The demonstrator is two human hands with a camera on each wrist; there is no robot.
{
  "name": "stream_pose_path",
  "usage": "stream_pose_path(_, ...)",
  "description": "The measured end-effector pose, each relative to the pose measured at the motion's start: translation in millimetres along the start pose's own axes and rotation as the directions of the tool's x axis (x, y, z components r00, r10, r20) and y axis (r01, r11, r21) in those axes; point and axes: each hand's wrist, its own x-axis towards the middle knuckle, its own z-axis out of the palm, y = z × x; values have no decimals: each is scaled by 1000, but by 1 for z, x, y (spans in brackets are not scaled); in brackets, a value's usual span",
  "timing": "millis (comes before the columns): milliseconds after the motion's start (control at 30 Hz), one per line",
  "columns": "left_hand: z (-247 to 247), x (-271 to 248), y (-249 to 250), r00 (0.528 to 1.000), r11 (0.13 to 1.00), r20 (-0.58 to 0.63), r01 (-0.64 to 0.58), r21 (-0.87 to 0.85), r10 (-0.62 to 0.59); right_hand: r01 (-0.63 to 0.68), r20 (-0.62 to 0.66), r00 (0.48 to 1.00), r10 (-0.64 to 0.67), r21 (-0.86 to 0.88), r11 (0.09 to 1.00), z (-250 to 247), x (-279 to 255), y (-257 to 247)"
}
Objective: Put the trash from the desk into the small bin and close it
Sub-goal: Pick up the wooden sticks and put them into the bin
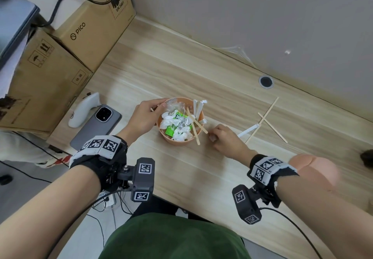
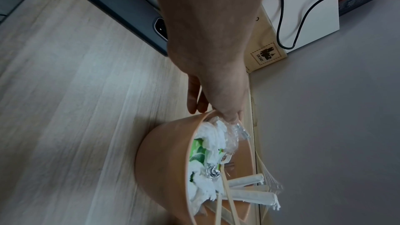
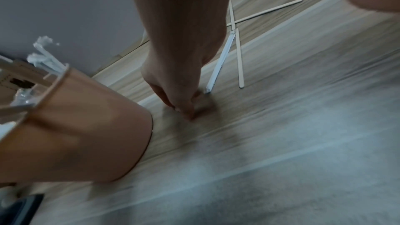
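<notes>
The small peach bin [image 1: 177, 140] stands mid-desk, stuffed with white tissue, a green wrapper [image 1: 178, 117], foil, wooden sticks and paper sleeves. My left hand [image 1: 159, 107] grips its left rim; in the left wrist view the left hand [image 2: 213, 111] has the thumb inside and fingers outside the rim. Just right of the bin, my right hand [image 1: 212, 135] has curled fingers with their tips on the desk, and nothing shows in them [image 3: 186, 109]. Behind it lie a white paper sleeve [image 1: 248, 130] and crossed wooden sticks [image 1: 271, 126]. A peach lid [image 1: 314, 170] lies by my right forearm.
A grey phone [image 1: 96, 125] and a white controller [image 1: 84, 109] lie left of the bin, in front of stacked cardboard boxes [image 1: 50, 73]. A grey partition runs along the desk's far edge, with a cable hole [image 1: 266, 81] near it. A dark object [image 1: 366, 157] sits at the right edge.
</notes>
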Motion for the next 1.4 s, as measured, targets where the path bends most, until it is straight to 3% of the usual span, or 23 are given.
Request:
stream_pose_path(267, 0, -5, -1, 1000, 1000, -12, -6, -3, 6, -151, -12, 988, 151, -19, 988, 2, 3, -6)
stream_pose_path(367, -1, -5, 0, 1000, 1000, -10, -11, -12, 11, -218, -175, 950, 259, 223, 950, -18, 0, -10)
stream_pose_path(467, 0, -7, 2, 1000, 1000, -8, -19, -19, 18, -67, -370, 878, 303, 531, 845, -69, 2, -34)
stream_pose_path(567, 2, -8, 3, 1000, 999, -7, -28, -22, 28, 179, -455, 890, 40, 429, 885, -119, 5, -77)
stream_pose_path(667, 1, -8, 1, 999, 999, 10, -42, -2, 42, 304, -194, 942, -275, 140, 942, -127, 6, -111)
stream_pose_path(733, 0, -7, -1, 999, 999, 19, -51, 13, 51, 309, -90, 950, -300, 113, 944, -122, 4, -114)
stream_pose_path(800, -1, -7, -3, 999, 999, 14, -48, 15, 48, 242, -181, 963, -199, 258, 935, -121, -3, -101)
stream_pose_path(900, 1, -7, -5, 999, 999, 7, -42, -5, 42, 72, -350, 933, 80, 403, 913, -112, -18, -53)
stream_pose_path(967, 3, -8, -4, 999, 999, 3, -50, -15, 50, -176, -301, 910, 286, 343, 923, -93, -31, -7)
stream_pose_path(1067, 3, -8, -3, 999, 999, 2, -51, -6, 51, -491, -198, 818, 540, 248, 835, -59, -54, 52)
stream_pose_path(1267, 1, -9, 4, 999, 999, 20, -42, 8, 42, -662, -110, 692, 713, 297, 688, -32, -76, 91)
stream_pose_path(1400, 1, -10, 3, 1000, 1000, 16, -26, 8, 26, -636, -110, 708, 698, 330, 697, -35, -65, 91)
